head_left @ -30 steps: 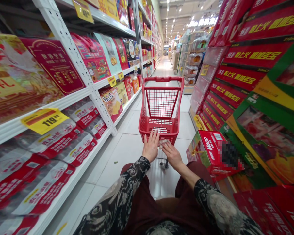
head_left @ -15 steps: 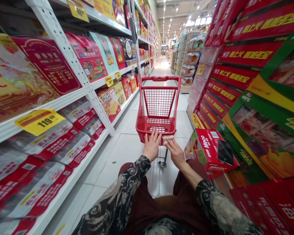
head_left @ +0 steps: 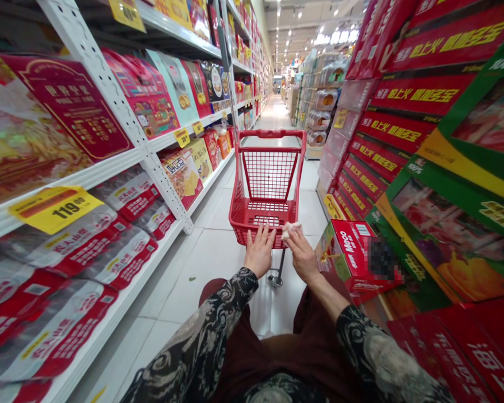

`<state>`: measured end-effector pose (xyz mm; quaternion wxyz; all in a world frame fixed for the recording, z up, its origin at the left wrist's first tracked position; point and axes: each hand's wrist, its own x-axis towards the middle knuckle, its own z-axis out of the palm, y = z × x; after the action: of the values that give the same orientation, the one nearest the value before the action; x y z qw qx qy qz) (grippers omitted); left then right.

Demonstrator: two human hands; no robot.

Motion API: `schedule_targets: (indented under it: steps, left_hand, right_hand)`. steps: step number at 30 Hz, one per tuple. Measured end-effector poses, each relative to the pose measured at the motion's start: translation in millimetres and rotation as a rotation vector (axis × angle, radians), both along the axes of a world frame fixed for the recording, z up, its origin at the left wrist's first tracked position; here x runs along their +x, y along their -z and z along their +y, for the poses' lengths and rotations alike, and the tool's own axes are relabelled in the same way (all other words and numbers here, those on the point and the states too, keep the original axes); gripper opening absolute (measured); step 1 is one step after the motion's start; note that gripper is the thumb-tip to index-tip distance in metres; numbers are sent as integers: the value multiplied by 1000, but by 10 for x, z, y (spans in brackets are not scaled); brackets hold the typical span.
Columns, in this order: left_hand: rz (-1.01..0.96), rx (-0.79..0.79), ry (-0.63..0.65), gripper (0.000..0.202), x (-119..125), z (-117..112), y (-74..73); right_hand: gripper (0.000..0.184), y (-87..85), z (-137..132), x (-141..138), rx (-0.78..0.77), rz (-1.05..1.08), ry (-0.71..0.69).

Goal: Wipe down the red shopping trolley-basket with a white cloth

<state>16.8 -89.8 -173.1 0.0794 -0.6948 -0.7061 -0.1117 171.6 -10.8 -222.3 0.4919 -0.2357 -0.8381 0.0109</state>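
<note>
A red wire shopping cart [head_left: 269, 190] stands in a store aisle just in front of me. My left hand [head_left: 259, 252] lies flat against the cart's near rim, fingers stretched out. My right hand [head_left: 301, 253] is beside it, fingers pinched on a small pale crumpled cloth or tissue [head_left: 291, 227] held at the rim's right corner. The cart's basket looks empty inside. Both my sleeves are dark with a pale pattern.
White shelving [head_left: 121, 162] on the left holds red gift boxes, snack packs and bottled-water packs, with a yellow 119.00 price tag [head_left: 54, 208]. Stacked red and green cartons [head_left: 424, 140] line the right, with a red box [head_left: 359, 252] jutting out near my right hand. The tiled aisle runs ahead.
The right hand with the pale cloth has risen from the cart's front face up to its rim. The left hand stays on the rim. The view has drifted slightly.
</note>
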Motion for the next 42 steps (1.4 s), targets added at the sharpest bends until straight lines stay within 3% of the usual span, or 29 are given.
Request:
schedule_targets:
  steps: [4,6,8,13,15,19,22,25,29,31,36,39,42]
  left_hand:
    - [21,-6,17,68,-32,-4,-6]
    - [19,-8,18,68,-53,-7,-2]
    - [14,-5,22,67,-65,-6,10]
    - [11,11,24,69,-55,10,23]
    - [7,5,23,68,-58,15,9]
    - [13,-8,65,69,-126,3,-22]
    - [8,15,-23,69,-216,-27,-20]
    - [-8,34,-154,70,-279,-50,-3]
    - [-18,21,-179,69,-262,-41,-19]
    - [-33,6,-180,67,-226,-29,-51]
    - [-60,-20,-143,66,-167,-24,-135]
    - [-64,-22,-106,66,-213,-32,-164]
    - [-82,0,-155,65,-341,-34,-170]
  right_hand:
    - [39,421,-81,8,-15,-146,9]
    - [38,485,-127,50,-15,-182,-11]
    - [38,373,-152,77,-15,-155,-25]
    - [37,-168,-88,-48,7,5,-27]
    - [37,-189,-57,-121,15,-14,-27]
    - [37,159,-102,-138,28,-146,-22]
    - [37,318,-208,-71,31,-186,-41]
    - [35,126,-282,-75,38,-121,-68]
    - [35,-245,-243,-262,61,-49,-77]
    - [37,-263,-217,-353,49,-86,-59]
    - [39,-78,-282,-315,-8,-193,-87]
    - [40,-213,-244,-178,-7,-132,-82]
    - [41,-445,-54,-99,-17,-54,29]
